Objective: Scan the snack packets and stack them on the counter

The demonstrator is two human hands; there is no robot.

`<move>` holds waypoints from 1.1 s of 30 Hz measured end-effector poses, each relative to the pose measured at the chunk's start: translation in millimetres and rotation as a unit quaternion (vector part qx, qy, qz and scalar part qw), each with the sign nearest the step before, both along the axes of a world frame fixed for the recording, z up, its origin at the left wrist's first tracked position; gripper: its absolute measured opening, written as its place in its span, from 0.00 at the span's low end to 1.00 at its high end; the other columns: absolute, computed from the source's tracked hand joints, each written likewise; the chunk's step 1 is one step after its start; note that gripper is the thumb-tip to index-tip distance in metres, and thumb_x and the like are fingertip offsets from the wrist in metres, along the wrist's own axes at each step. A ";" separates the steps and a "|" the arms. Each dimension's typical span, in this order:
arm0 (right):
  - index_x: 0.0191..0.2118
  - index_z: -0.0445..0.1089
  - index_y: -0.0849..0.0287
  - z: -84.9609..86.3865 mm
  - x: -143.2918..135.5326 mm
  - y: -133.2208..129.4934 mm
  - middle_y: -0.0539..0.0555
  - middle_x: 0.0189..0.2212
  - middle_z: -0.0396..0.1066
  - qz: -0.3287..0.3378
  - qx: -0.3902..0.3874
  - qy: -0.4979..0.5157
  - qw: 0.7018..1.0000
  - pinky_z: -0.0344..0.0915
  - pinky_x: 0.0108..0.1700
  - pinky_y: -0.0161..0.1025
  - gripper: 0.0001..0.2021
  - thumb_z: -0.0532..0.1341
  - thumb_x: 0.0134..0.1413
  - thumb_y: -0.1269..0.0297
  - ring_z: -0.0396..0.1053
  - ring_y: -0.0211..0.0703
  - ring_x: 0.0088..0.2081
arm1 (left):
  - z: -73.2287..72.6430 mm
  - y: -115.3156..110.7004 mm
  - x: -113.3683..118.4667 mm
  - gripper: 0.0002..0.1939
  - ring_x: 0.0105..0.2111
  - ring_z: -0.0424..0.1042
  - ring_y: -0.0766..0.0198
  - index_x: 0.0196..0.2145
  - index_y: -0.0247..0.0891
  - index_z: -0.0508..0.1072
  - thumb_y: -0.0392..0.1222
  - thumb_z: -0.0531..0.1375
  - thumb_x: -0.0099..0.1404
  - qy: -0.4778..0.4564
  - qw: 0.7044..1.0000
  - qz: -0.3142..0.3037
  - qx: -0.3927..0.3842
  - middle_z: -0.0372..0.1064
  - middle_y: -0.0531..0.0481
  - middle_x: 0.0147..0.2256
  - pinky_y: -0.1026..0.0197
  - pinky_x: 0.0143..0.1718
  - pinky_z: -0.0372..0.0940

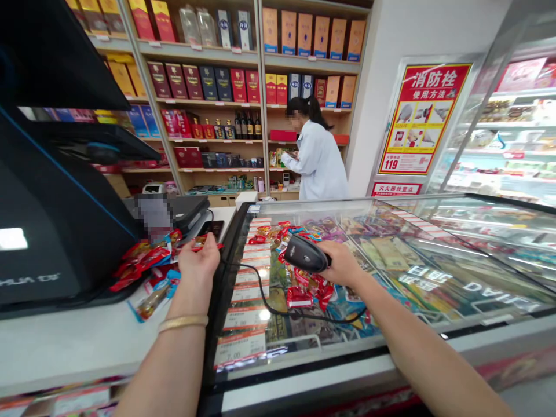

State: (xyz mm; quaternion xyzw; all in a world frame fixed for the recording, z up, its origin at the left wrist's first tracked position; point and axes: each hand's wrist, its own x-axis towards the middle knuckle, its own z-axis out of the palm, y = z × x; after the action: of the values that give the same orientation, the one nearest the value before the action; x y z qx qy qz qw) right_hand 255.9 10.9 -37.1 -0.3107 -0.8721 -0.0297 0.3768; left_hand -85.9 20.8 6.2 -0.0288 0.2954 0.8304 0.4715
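Note:
My right hand (341, 263) grips a black barcode scanner (306, 255) over the glass-topped freezer. Its black cable (278, 313) loops across the glass. Beneath the scanner, several red-wrapped snack packets (300, 296) lie in a heap on the glass. At the counter's edge my left hand (197, 258) is closed, with a red snack packet (200, 240) showing at its fingers, partly hidden. Beside it more snack packets (145, 255), red ones and a blue-edged one, are piled on the white counter (87, 341).
A black checkout terminal (56, 214) stands at the left. The freezer (391, 330) has price labels down its left side. Behind it a person in a white coat (321, 156) faces shelves of boxes and bottles (217, 52). A red fire-hydrant poster (425, 116) hangs at right.

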 end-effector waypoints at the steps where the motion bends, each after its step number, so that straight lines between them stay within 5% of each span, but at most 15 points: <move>1: 0.43 0.73 0.57 -0.5 0.3 0.5 0.56 0.34 0.77 -0.002 0.003 0.002 1.000 0.66 0.37 0.40 0.14 0.64 0.49 0.60 0.73 0.48 0.35 | -0.9 0.8 -0.2 0.12 0.40 0.75 0.68 0.43 0.33 0.68 0.33 0.47 0.66 0.005 1.000 -0.001 -0.006 0.69 0.44 0.37 0.67 0.43 0.72; 9: 0.39 0.72 0.57 -2.0 -0.2 1.8 0.56 0.33 0.76 -0.002 0.012 0.017 1.000 0.66 0.37 0.39 0.11 0.63 0.48 0.61 0.73 0.47 0.35 | 0.0 -3.0 5.9 0.20 0.46 0.74 0.61 0.48 0.33 0.68 0.32 0.43 0.65 0.022 1.000 -0.001 -0.015 0.72 0.39 0.38 0.62 0.43 0.73; 12: 0.39 0.72 0.57 -1.5 0.0 1.5 0.56 0.33 0.76 -0.003 0.003 0.011 1.000 0.66 0.37 0.39 0.11 0.64 0.48 0.61 0.72 0.46 0.35 | -6.7 -1.5 22.3 0.16 0.47 0.74 0.61 0.43 0.34 0.70 0.33 0.48 0.62 0.167 0.985 -0.047 0.001 0.74 0.39 0.40 0.58 0.50 0.70; 13: 0.39 0.72 0.57 -1.4 0.0 1.5 0.56 0.33 0.76 -0.003 0.000 0.008 1.000 0.66 0.37 0.39 0.11 0.64 0.48 0.61 0.72 0.46 0.35 | -11.2 0.6 29.5 0.14 0.48 0.74 0.59 0.41 0.35 0.71 0.34 0.50 0.61 0.270 0.960 -0.066 -0.005 0.74 0.40 0.40 0.55 0.53 0.68; 15: 0.39 0.72 0.57 -1.5 -0.1 1.6 0.56 0.33 0.76 -0.005 -0.006 0.006 1.000 0.66 0.38 0.39 0.11 0.64 0.48 0.61 0.73 0.46 0.35 | -22.7 6.2 44.3 0.10 0.52 0.71 0.54 0.36 0.39 0.74 0.36 0.54 0.58 0.488 0.866 -0.101 -0.036 0.76 0.41 0.40 0.47 0.58 0.62; 19: 0.42 0.73 0.56 -2.2 -0.3 2.1 0.56 0.34 0.77 -0.009 -0.010 0.008 1.000 0.67 0.39 0.41 0.15 0.65 0.46 0.62 0.73 0.48 0.35 | -47.3 17.1 67.0 0.08 0.64 0.56 0.43 0.27 0.41 0.75 0.31 0.61 0.48 0.683 0.711 -0.146 -0.076 0.73 0.39 0.51 0.40 0.66 0.42; 22: 0.45 0.73 0.56 -2.0 -0.1 2.2 0.56 0.35 0.77 -0.007 -0.010 0.002 1.000 0.68 0.41 0.42 0.17 0.65 0.45 0.63 0.74 0.48 0.37 | -60.1 20.9 73.4 0.14 0.67 0.47 0.42 0.36 0.43 0.77 0.31 0.60 0.51 0.827 0.524 -0.159 -0.127 0.61 0.41 0.62 0.35 0.65 0.32; 24: 0.46 0.73 0.56 -1.3 0.1 1.9 0.57 0.37 0.77 0.000 -0.010 0.001 1.000 0.68 0.42 0.42 0.18 0.65 0.45 0.63 0.74 0.48 0.37 | -63.9 21.8 73.8 0.19 0.67 0.47 0.43 0.43 0.43 0.76 0.30 0.58 0.54 0.866 0.454 -0.160 -0.137 0.59 0.40 0.63 0.34 0.65 0.30; 25: 0.46 0.73 0.56 -0.9 0.1 1.5 0.57 0.37 0.77 0.002 -0.009 0.001 1.000 0.68 0.42 0.42 0.18 0.65 0.45 0.63 0.74 0.48 0.38 | -64.1 22.0 73.4 0.21 0.67 0.48 0.44 0.45 0.42 0.76 0.29 0.58 0.54 0.868 0.452 -0.158 -0.133 0.60 0.38 0.63 0.34 0.65 0.29; 27: 0.46 0.73 0.56 0.2 0.0 0.7 0.57 0.37 0.77 0.004 -0.006 0.004 1.000 0.68 0.41 0.41 0.18 0.64 0.45 0.64 0.74 0.48 0.37 | -61.2 22.5 71.3 0.22 0.66 0.52 0.44 0.45 0.40 0.75 0.27 0.58 0.53 0.848 0.497 -0.140 -0.120 0.63 0.37 0.60 0.35 0.65 0.30; 31: 0.44 0.73 0.57 2.0 -0.6 -0.8 0.57 0.36 0.77 0.003 0.005 0.015 1.000 0.69 0.40 0.41 0.17 0.64 0.45 0.63 0.74 0.48 0.36 | -47.0 23.7 63.5 0.16 0.58 0.65 0.46 0.38 0.40 0.77 0.28 0.62 0.50 0.744 0.663 -0.035 -0.078 0.70 0.39 0.53 0.43 0.64 0.50; 33: 0.43 0.74 0.57 2.1 -0.6 -0.9 0.57 0.35 0.77 -0.003 0.006 0.014 1.000 0.68 0.40 0.41 0.16 0.64 0.45 0.63 0.74 0.48 0.36 | -39.5 23.3 59.8 0.12 0.52 0.71 0.50 0.35 0.39 0.78 0.31 0.65 0.50 0.687 0.723 0.027 -0.065 0.72 0.42 0.47 0.49 0.59 0.61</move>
State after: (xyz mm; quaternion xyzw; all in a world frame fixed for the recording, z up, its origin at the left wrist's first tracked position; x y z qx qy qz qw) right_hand 255.3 10.1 -35.0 -0.3113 -0.8658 -0.0321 0.3905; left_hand -26.2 44.2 -33.3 0.5110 0.5905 0.6143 0.1135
